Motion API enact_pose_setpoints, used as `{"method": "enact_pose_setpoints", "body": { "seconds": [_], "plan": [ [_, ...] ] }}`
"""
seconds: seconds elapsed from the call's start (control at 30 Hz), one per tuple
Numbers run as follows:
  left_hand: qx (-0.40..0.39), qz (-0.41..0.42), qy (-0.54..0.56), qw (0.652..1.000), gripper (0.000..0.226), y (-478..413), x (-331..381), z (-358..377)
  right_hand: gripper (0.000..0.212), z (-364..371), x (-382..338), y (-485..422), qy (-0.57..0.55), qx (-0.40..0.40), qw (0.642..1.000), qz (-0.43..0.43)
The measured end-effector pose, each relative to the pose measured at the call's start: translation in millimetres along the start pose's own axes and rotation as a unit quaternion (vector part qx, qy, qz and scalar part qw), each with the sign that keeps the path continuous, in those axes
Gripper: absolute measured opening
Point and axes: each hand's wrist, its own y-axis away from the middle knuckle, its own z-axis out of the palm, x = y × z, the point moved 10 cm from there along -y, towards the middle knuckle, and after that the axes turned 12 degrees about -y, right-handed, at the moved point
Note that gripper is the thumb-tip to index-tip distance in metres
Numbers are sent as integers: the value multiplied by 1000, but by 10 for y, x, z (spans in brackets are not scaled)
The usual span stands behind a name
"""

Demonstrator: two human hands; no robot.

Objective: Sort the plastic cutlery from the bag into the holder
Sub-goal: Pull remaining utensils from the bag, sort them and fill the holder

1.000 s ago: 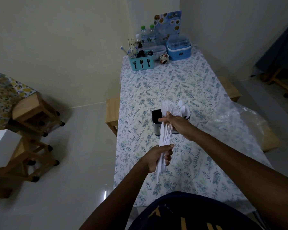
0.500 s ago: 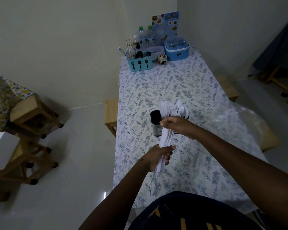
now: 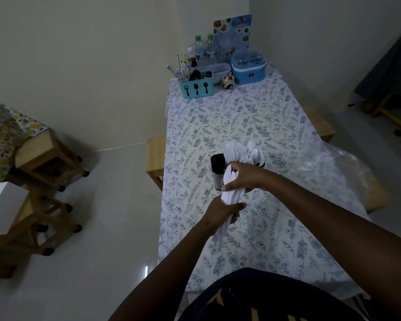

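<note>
Holding a bundle of white plastic cutlery [image 3: 230, 193] above the desk [image 3: 241, 117], both hands on it. Left hand [image 3: 220, 215] has its grip closed round the handle ends; right hand [image 3: 243, 178] has its grip closed higher up the same bundle, fingers curled over it.

Holder [image 3: 218, 172], dark, stands on the desk just behind the hands, at 12 o'clock from them. White spoon heads [image 3: 243, 152] show at its rim, so some pieces appear already sorted in; count not readable.

Judged mid-task: the bundle in hand is not yet placed.

Clear bag [image 3: 333, 167] lies crumpled at 3 o'clock of the holder; contents cannot be made out.

At the far end, 12 o'clock: teal caddy [image 3: 196, 88], water bottles [image 3: 205, 49], blue box [image 3: 248, 67]. All well apart; nothing blocks the way to the holder.
</note>
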Motion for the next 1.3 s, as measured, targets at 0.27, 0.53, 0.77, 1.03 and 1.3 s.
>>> {"method": "enact_pose_setpoints", "body": {
  "seconds": [0.27,0.53,0.77,1.03,1.3],
  "plan": [
    [35,22,17,999,23,-51,111,-108,73,-164,-10,-19,-129,96,987,-26],
    [28,13,33,999,20,-104,221,-29,75,-98,97,-79,-219,65,974,-2],
    [6,8,55,998,15,-166,292,9,55,-105,101,-78,-306,60,950,1],
    [18,24,63,998,8,-166,329,68,18,-50,-61,-14,-213,-2,977,-1],
    [21,31,82,996,10,-159,378,173,20,-201,-46,-48,-123,40,992,-7]
  ]
}}
